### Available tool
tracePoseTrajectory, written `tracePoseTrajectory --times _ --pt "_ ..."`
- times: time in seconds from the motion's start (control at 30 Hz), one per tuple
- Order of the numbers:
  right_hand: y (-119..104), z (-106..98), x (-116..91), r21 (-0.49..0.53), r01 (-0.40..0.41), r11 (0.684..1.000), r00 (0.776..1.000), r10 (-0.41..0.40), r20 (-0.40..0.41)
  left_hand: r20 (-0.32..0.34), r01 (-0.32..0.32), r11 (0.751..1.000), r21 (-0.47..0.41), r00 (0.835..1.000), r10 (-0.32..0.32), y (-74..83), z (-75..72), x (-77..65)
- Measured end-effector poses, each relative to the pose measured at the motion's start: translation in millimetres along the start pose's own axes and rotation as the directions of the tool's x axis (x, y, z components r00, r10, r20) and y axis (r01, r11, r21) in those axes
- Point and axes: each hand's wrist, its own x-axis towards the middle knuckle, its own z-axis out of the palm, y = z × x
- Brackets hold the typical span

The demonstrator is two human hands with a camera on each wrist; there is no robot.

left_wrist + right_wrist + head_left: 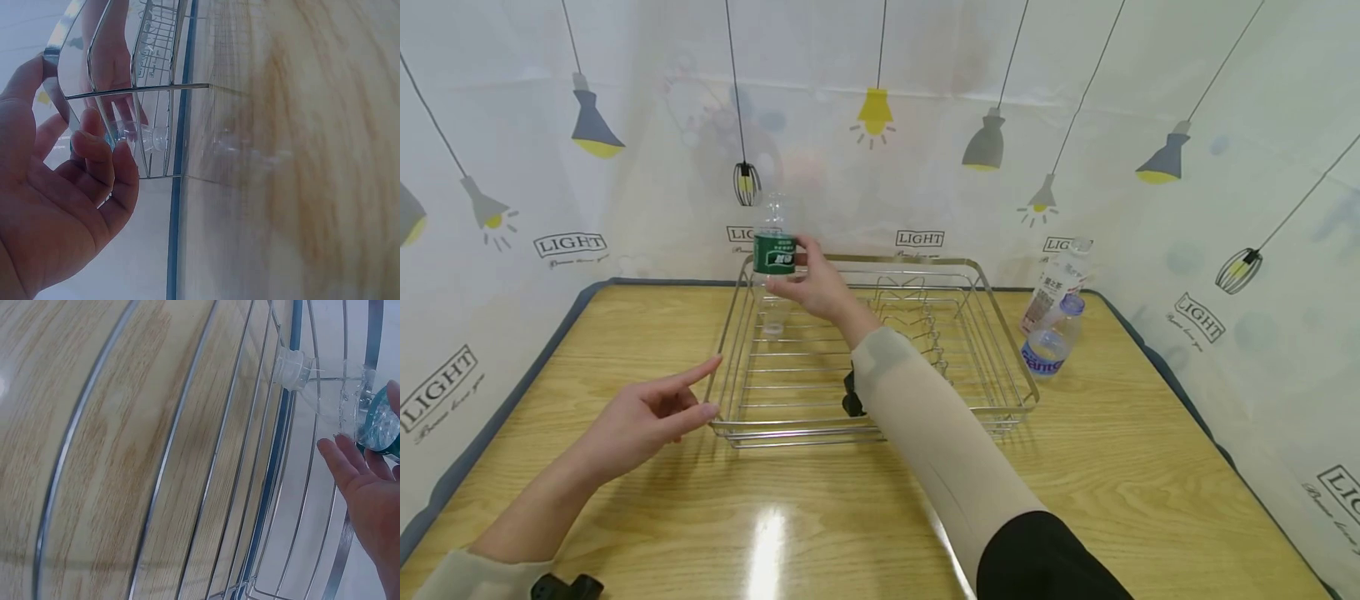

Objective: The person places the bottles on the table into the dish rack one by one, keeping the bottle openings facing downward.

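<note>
My right hand (820,287) grips a clear plastic bottle (775,252) by its green label, thumb on one side and fingers on the other. Upside down, the bottle has its neck (294,369) pointing at the wire floor of a metal dish rack (808,429), over the rack's back left part. Whether the neck touches the wires is unclear. At the rack's front left corner, my left hand (632,425) rests its extended index finger and thumb against the rim. Its other fingers (94,153) are loosely bent and hold nothing.
To the right of the rack stand two bottles: a purple-capped one (1051,337) and, behind it, one with a white label (1056,287). Wavy wire dividers (925,321) run down the rack's middle. A printed cloth (820,125) hangs behind the wooden table (685,533).
</note>
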Motion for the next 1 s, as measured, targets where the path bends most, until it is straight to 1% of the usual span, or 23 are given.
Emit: tracePoseTrajectory --times 0.4,0.63,0.87,1.0 --pt "2.0 4.6 6.0 -0.008 -0.019 1.0 1.0 0.019 0.008 -0.009 0.004 1.0 0.004 1.0 -0.004 1.6 -0.2 0.1" --pt "2.9 6.3 5.5 -0.021 -0.038 0.999 0.999 0.038 0.011 -0.015 0.004 1.0 0.004 1.0 -0.004 3.2 0.6 -0.3" --pt "3.5 6.6 4.0 -0.147 -0.056 0.988 0.998 0.058 0.011 -0.012 0.005 1.0 0.0 1.0 -0.005 3.4 0.7 -0.9" --pt "2.8 6.6 3.3 -0.168 -0.061 0.984 0.998 0.063 0.008 -0.015 -0.005 1.0 -0.002 1.0 0.005 3.0 1.1 -1.0"
